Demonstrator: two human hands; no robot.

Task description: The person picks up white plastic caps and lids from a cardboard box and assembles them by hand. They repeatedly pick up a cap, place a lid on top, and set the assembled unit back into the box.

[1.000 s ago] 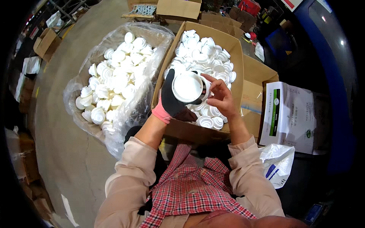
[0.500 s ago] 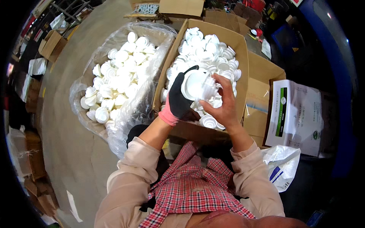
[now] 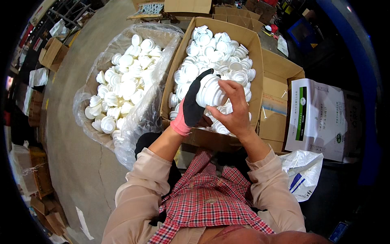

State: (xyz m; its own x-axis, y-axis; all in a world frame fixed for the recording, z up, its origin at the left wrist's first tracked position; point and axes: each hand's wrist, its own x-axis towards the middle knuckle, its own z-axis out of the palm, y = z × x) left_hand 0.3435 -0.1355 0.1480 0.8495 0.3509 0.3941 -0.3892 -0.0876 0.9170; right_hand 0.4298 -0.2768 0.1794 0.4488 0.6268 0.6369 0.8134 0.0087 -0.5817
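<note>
A round white plastic part [image 3: 210,91] with stepped rings, like a lid or cap, is held between my two hands over the near half of a cardboard box [image 3: 166,91]. Wearing a black glove with a pink cuff, my left hand [image 3: 191,105] grips its left side. My bare right hand [image 3: 234,106] curves round its right side, thumb below and fingertips above. Many similar white parts [image 3: 221,51] fill the box beneath. To the left, a second box lined with clear plastic [image 3: 152,122] holds a heap of cream-white parts [image 3: 126,81].
Right of the boxes is an open cardboard box [image 3: 273,122] with white sticks in it. Beside it lies a printed white sheet [image 3: 319,118], with a white plastic bag [image 3: 302,173] nearer me. Flattened cartons [image 3: 187,5] stand at the back. Grey floor [image 3: 73,134] runs along the left.
The white part has turned in my hands, its flat face no longer toward me and its ringed side now showing. My right fingers have shifted closer round it.
</note>
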